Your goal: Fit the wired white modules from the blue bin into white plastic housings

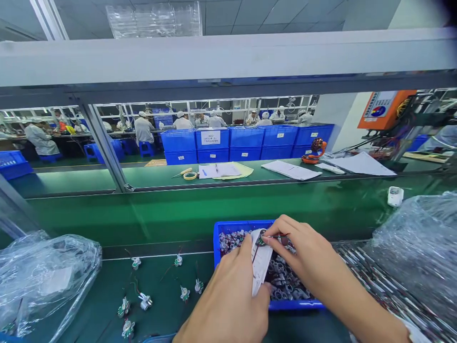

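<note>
My left hand (226,302) pinches a white paper strip (260,264), which stands over a blue plastic bin (243,226). My right hand (300,252) holds a small green circuit board (262,239) with thin dark and red wires against the top of the strip. The bin is full of small grey-and-maroon cylindrical parts (285,281), partly hidden by my hands. Several small green-and-white wired modules (184,293) lie on the green bench mat (100,286) to the left of the bin. My hands touch neither these modules nor the mat.
Clear plastic bags (46,281) bulge at both sides of the bench, and a bundle of wires (378,286) lies at the right. A grey shelf beam (228,57) crosses overhead. Beyond it are papers, blue crates (246,143) and co-workers in white coats (144,131).
</note>
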Available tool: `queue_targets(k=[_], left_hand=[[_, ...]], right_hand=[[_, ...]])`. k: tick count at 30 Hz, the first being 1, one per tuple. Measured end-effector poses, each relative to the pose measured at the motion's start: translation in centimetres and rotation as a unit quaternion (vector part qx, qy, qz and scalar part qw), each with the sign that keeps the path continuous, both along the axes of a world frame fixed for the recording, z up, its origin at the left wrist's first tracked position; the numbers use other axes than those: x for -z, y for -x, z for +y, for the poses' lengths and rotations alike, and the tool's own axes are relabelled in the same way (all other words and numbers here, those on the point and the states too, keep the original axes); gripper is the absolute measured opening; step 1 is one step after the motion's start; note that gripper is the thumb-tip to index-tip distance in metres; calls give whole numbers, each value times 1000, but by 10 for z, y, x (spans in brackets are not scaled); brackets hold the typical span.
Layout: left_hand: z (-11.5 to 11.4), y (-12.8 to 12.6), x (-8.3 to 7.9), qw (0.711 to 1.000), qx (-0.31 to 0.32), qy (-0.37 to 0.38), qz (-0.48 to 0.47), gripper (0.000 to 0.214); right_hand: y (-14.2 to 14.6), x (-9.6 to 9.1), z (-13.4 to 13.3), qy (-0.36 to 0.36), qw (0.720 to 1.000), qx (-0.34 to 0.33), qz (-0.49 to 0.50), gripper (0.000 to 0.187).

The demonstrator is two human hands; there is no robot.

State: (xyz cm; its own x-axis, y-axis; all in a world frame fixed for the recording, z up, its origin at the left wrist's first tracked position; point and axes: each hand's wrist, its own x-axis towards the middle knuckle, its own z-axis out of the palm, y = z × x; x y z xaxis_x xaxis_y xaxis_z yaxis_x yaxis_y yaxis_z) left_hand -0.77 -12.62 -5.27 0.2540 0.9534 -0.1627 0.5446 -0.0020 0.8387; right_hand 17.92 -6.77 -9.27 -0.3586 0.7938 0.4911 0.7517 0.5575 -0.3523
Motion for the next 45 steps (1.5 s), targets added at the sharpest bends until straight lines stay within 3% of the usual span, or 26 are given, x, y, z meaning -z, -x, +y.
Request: queue_targets(k=[5,10,15,22,27,34,40,42,45], left_hand=[[0,0,0,1000,-2,12,-17,66],[-1,-1,1,999,22,13,43,65],[0,-3,-2,988,74,49,126,72],[-3,-5,-4,987,82,55,128,75],[-6,-8,-7,988,78,54,125,75],[-14,-18,-11,989,90,59,106,78],[-19,-22,-2,993,102,37,37,83],[-20,-22,3,994,104,39,-7,90],[-18,-24,9,987,111,67,-90,98]], right_hand=[[2,1,-3,16,997,24,-74,17],[11,-5,-9,78,987,67,-127,17],[18,-13,-16,127,977,100,-137,24],[11,-22,-21,165,970,155,-84,13],[6,-26,-23,169,973,147,-51,51],[12,-28,-29,158,971,144,-106,63],[7,-21,-36,151,971,148,-110,74],[2,-19,-42,159,976,126,-75,81],[-7,-16,-53,176,980,77,54,86]])
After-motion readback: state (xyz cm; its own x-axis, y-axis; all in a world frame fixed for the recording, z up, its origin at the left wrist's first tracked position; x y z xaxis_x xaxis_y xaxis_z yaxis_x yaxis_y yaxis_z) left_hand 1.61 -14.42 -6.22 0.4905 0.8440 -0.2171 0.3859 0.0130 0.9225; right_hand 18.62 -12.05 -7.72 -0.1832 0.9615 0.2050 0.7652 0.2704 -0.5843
